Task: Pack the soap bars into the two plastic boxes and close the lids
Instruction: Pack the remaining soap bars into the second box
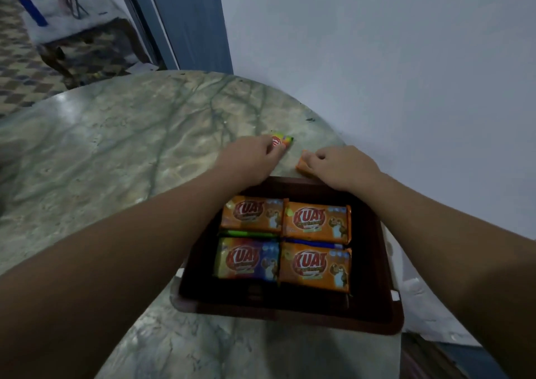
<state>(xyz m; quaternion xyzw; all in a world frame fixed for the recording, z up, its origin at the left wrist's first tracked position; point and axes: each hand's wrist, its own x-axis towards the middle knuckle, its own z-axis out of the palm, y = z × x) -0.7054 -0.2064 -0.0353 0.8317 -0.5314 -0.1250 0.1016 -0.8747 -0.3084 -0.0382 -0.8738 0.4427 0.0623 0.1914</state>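
Head view shows both arms reaching forward over an open dark plastic box (374,262) that sits on the marble-patterned table (116,152), near its right edge and beside the wall (391,59).

Contents of the box: four wrapped soap bars lie flat in a two-by-two layer. Three are orange, including the far-right bar (317,222); the near-left bar (246,258) is multicoloured. Green and blue edges between the rows suggest more bars beneath, though this cannot be confirmed. No lid and no second box can be identified with certainty; a pale object (412,285) lies partly under the box on its right.

State of the hands: the left hand (252,153) rests on a multicoloured soap bar (282,141) lying on the table just beyond the box, fingers curled over its near end. The right hand (339,165) covers an orange soap bar (303,165) at the far rim of the box, fingers curled around it. Whether either bar is lifted clear of the table cannot be determined.

Handling assessment: the bars appear to be rigid, light blocks in glossy film, so the wrapper is likely slippery. Recommended hold: thumb on one long edge and fingers on the opposite edge, not on the loose sealed ends. Breakage risk appears low; sliding out of a weak pinch is the principal concern.
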